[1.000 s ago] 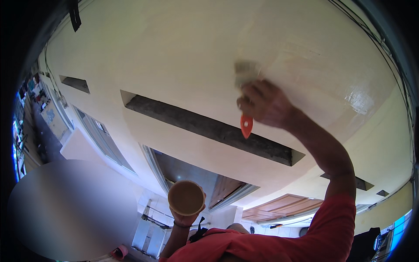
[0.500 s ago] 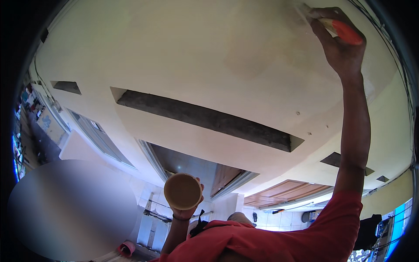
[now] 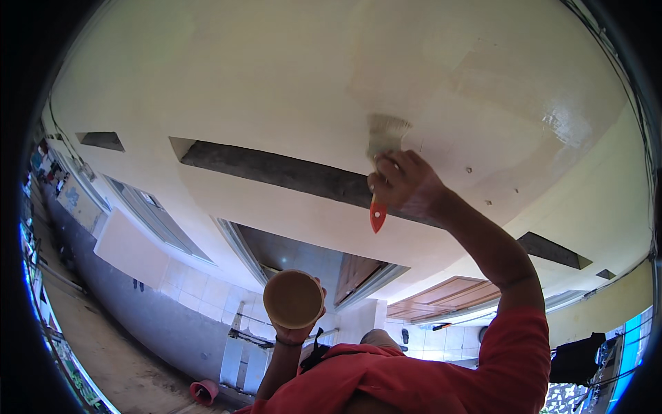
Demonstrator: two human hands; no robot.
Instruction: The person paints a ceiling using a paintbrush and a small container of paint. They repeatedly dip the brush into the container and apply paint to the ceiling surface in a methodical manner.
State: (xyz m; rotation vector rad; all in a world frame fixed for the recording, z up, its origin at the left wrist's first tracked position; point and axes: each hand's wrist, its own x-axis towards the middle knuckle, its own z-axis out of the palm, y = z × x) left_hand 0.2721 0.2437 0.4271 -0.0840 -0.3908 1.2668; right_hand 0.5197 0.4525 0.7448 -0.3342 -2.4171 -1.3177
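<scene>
My right hand (image 3: pixel 412 185) is closed round a flat paintbrush (image 3: pixel 377 214) with a red-ended handle. The brush's pale bristles (image 3: pixel 387 131) are spread against the cream wall (image 3: pixel 262 90), just above a long dark recessed slot (image 3: pixel 276 169). Lower down, my left hand (image 3: pixel 296 334) holds up a round tub (image 3: pixel 293 299), its open mouth facing me. The inside of the tub looks tan; how much liquid is in it I cannot tell. A glossy wet patch (image 3: pixel 562 127) shines on the wall to the right of the brush.
Small chips (image 3: pixel 469 170) mark the wall right of my hand. Cables (image 3: pixel 610 62) run along the far right edge. Below are a doorway (image 3: pixel 296 255), a brown door panel (image 3: pixel 448 298), a white ladder-like frame (image 3: pixel 238 362) and a pink bucket (image 3: pixel 203 392) on the ground.
My right hand has brought the brush down and left from the upper right of the wall to above the slot. The tub has barely shifted. A blurred round shape at lower left is gone.
</scene>
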